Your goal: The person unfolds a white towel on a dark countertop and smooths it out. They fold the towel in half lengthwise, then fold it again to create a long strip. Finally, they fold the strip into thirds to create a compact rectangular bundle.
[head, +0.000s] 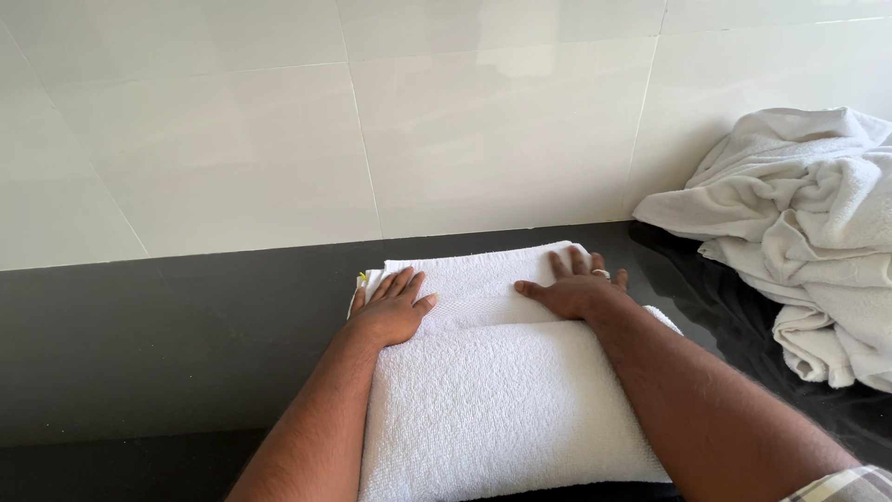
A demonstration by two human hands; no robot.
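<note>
While both forearms reached forward from the bottom of the view, the nearest thing was the folded white towel (502, 409), lying flat on the black table (139, 344) with its thick folded-over layer toward the person and a thinner single layer showing beyond it, close to the wall. The left hand (390, 311) lay palm down on the towel's far left part, fingers together and stretched out, gripping nothing, only pressing. The right hand (578, 290), with a ring (600, 273) on one finger, lay flat in the same way on the far right part, fingers spread a little, also holding nothing; so neither grip was closed on the cloth. From here the likeliest slip, as I judge it, was that the fold would creep or skew: the table looked glossy, and uneven pressure from one palm could slide the towel or leave the near layer crooked over the far one. The far left corner, where a small yellow tag (361, 276) peeked out, seemed not quite squared and could stay misaligned. To the right and farther back, a heap of crumpled white towels (808, 242) lay on the table, near the right hand but apart from the folded towel; a loose edge of it hung close enough that a wide sweep of the right arm could drag it in. Beyond everything rose the pale tiled wall (372, 121), just behind the towel's far edge, leaving little room to push forward.
</note>
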